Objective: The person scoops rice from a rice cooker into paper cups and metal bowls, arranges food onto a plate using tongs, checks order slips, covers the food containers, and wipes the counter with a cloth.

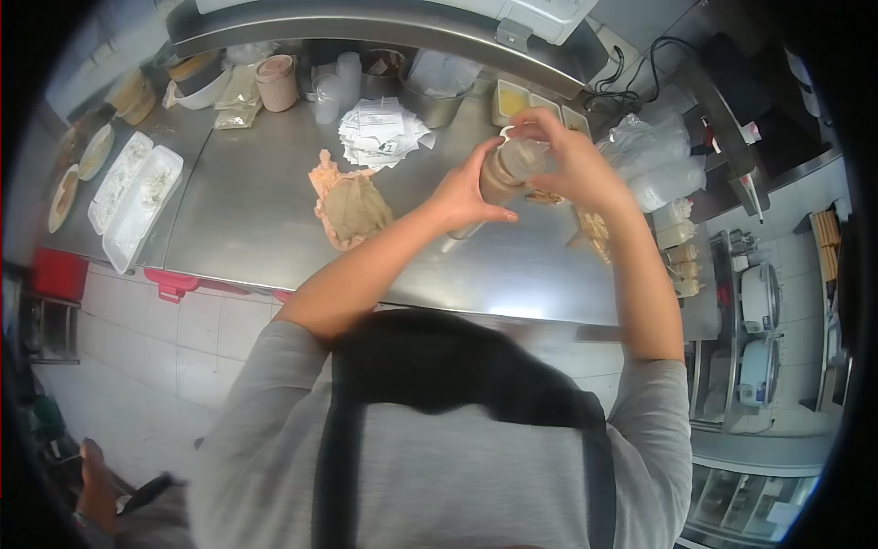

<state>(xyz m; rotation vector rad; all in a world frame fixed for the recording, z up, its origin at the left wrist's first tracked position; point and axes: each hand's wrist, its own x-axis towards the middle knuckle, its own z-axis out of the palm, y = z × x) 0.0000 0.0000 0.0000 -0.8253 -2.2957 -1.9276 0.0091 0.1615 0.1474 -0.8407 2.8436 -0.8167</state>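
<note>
A clear container with light-brown contents (497, 187) is held up over the steel counter (247, 210). My left hand (468, 190) is wrapped round its side, thumb out along the lower part. My right hand (578, 163) curves over its translucent top (524, 159), with fingers and thumb on either side of the rim. Behind the container and partly hidden lie small brown pieces (546, 197). Pale sticks (594, 231) rest on the counter beside my right forearm. A crumpled beige and pink cloth (357, 210) lies to the left of my left forearm.
White paper slips (380, 133) are piled behind the cloth. An opened white foam box (142, 197) sits at the left. Along the back stand a pink container (276, 82) and a metal pot (434, 105). Stacked plastic cups (663, 183) lie at the right. Another person's hand (94, 485) shows lower left.
</note>
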